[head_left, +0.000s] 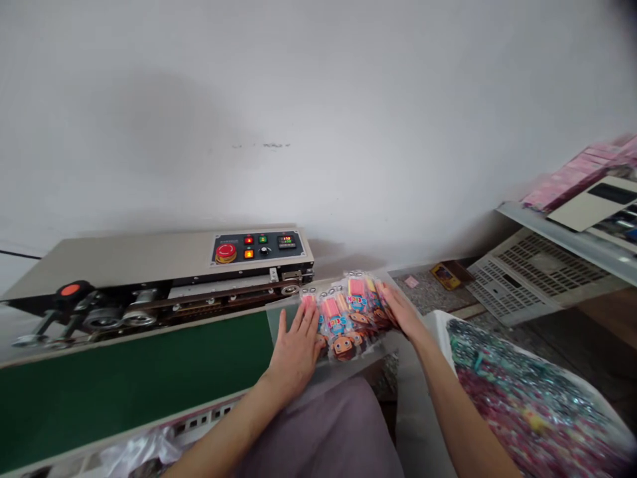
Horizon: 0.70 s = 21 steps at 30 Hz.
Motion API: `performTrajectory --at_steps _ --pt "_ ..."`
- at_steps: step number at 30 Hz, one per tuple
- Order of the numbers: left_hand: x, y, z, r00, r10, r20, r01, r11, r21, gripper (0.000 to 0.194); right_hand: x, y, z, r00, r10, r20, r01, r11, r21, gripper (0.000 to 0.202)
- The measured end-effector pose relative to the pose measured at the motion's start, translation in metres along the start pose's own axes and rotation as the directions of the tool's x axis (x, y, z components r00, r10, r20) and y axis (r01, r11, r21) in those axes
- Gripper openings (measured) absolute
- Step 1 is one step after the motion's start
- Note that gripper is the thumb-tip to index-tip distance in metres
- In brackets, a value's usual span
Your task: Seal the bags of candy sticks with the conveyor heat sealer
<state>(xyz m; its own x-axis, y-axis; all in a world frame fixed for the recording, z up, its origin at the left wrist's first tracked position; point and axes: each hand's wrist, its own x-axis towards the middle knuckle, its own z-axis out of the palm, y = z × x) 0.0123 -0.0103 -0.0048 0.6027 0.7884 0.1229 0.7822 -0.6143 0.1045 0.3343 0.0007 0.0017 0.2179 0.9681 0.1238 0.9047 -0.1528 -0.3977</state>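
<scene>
A clear plastic bag (326, 382) lies at the right end of the green conveyor belt (149, 365). Several small packets (343, 318) with pink and yellow sticks, blue lettering and a brown-haired cartoon face are gathered on or inside it; which one, I cannot tell. My left hand (297, 348) rests on the packets' left side with fingers stretched out. On their right edge lies my right hand (401, 311), its fingers extended along the packets and partly hidden at the tips. Neither hand is closed around anything.
Behind the belt stands a band sealing machine (149, 262) with a lit control panel and red stop button (225, 252). A large white sack (442, 325) of shiny small pieces is at the right. Beyond it are a plastic crate (527, 272) and a shelf (562, 229).
</scene>
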Motion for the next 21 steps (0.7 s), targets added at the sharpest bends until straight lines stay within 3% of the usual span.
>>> performTrajectory --at_steps 5,10,13,18,21 --pt "-0.005 -0.003 0.004 1.000 -0.011 -0.003 0.010 1.000 -0.013 0.056 0.006 -0.025 0.002 0.997 -0.049 0.065 0.035 0.979 0.202 0.079" --pt "-0.006 -0.005 0.002 1.000 -0.011 -0.026 0.011 1.000 -0.006 0.056 0.010 -0.020 -0.009 0.995 0.054 0.089 -0.087 0.902 0.422 0.085" --pt "-0.007 -0.008 0.000 1.000 -0.007 -0.015 0.007 1.000 -0.005 0.055 0.008 -0.011 -0.017 0.993 0.089 0.084 -0.117 0.887 0.447 0.082" --pt "-0.009 -0.013 0.002 1.000 -0.018 -0.023 0.019 1.000 0.017 0.055 -0.001 -0.010 -0.023 1.000 0.007 0.015 -0.012 0.947 0.322 0.076" --pt "-0.012 -0.014 0.000 0.999 -0.040 -0.007 0.040 0.999 0.020 0.055 -0.003 -0.018 -0.020 0.997 -0.037 0.067 0.013 0.947 0.320 0.070"
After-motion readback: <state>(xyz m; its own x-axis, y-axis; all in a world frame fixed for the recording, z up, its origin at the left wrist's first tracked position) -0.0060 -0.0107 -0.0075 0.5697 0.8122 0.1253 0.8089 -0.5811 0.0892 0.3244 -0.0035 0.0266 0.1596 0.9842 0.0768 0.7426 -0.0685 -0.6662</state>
